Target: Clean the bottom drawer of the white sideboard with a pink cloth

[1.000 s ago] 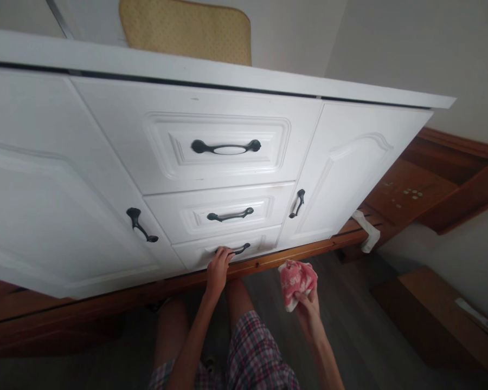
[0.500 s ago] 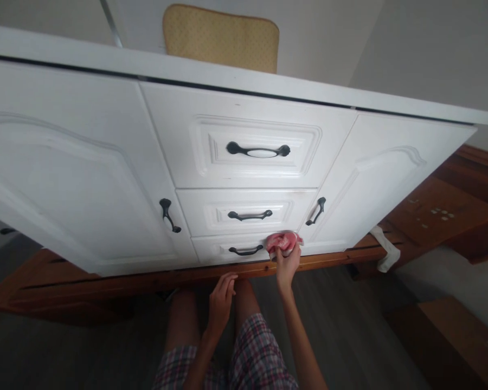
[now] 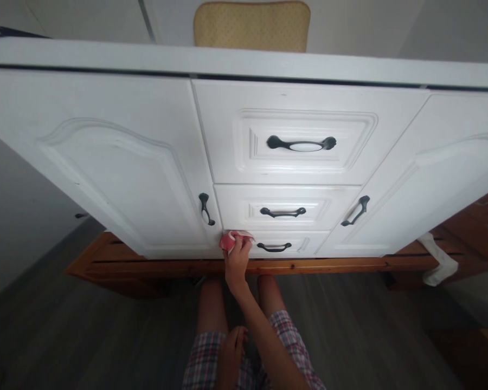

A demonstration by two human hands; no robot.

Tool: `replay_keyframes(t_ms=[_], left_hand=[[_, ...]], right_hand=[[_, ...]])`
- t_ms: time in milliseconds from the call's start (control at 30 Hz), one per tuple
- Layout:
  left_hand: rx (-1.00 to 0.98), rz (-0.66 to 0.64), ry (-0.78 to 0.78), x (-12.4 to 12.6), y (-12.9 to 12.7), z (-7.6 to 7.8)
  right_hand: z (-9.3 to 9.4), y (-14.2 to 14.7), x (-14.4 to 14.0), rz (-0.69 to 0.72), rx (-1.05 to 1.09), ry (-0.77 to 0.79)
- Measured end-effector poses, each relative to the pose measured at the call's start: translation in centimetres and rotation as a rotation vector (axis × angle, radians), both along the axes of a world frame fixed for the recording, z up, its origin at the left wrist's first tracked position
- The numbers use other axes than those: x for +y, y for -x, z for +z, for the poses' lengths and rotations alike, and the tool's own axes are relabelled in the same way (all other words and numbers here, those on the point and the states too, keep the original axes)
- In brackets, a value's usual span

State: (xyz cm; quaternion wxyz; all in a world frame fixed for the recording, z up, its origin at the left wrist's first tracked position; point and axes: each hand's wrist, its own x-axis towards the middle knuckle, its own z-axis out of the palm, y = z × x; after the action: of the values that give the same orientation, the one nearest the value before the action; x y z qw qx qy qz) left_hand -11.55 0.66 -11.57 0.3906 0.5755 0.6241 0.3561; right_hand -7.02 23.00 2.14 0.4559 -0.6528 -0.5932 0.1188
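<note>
- Red-and-white cloth (image 3: 226, 242) lies bunched in the right hand (image 3: 236, 265), its fingers gripping it against the left end of the bottom drawer (image 3: 280, 236).
- Hand and cloth together cover that corner of the drawer.
- Just right of the right hand, the dark bottom handle (image 3: 274, 249) juts out, close beside the cloth.
- Above and right of it sit the middle handle (image 3: 283, 214) and, farther up, the top handle (image 3: 301, 145).
- Above and left of it, near the cloth, is the left door's handle (image 3: 206, 209).
- Near the right wrist, a wooden ledge (image 3: 309, 266) runs along the cabinet's foot.
- Well to the hand's right, white fabric (image 3: 439, 261) hangs over the wood.
- Left hand (image 3: 231, 352): below the right hand, beside the right forearm, over plaid shorts (image 3: 205, 360); too dim to tell whether it is open or closed.
</note>
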Motion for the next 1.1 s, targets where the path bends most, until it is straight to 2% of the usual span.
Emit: replay_keyframes(t_ms=[100, 233, 367, 467, 633, 700, 767, 867, 1000, 1100], left_hand=[[0.044, -0.039, 0.097, 0.3, 0.1, -0.9], [0.054, -0.082, 0.132, 0.9, -0.1, -1.7], [0.041, -0.091, 0.143, 1.0, -0.2, -2.0], [0.043, -0.080, 0.143, 0.9, -0.1, -2.2], [0.048, -0.076, 0.157, 1.4, -0.2, -2.5], [0.041, -0.078, 0.165, 1.8, -0.4, -2.4], [0.032, -0.085, 0.172, 2.0, -0.7, -2.4], [0.023, -0.102, 0.179, 2.5, -1.2, -2.4], [0.025, -0.114, 0.181, 3.0, -1.7, -2.5], [0.030, -0.108, 0.181, 3.2, -1.7, -2.4]], right_hand=[[-2.4, 0.9, 0.4, 0.002, -0.099, -0.088], [-6.4, -0.8, -0.5, 0.006, -0.167, -0.132], [-9.4, -5.2, -2.2, -0.053, -0.120, -0.052], [-9.9, -10.6, -2.9, -0.222, -0.004, -0.023], [-8.3, -22.0, -3.1, -0.405, 0.111, -0.075], [-7.2, -25.8, -3.3, -0.408, 0.134, -0.124], [-6.0, -28.3, -3.5, -0.356, 0.144, -0.154], [-3.6, -29.2, -3.5, -0.324, 0.164, -0.197], [-0.4, -27.2, -2.6, -0.380, 0.193, -0.268], [1.2, -25.7, -2.0, -0.378, 0.198, -0.302]])
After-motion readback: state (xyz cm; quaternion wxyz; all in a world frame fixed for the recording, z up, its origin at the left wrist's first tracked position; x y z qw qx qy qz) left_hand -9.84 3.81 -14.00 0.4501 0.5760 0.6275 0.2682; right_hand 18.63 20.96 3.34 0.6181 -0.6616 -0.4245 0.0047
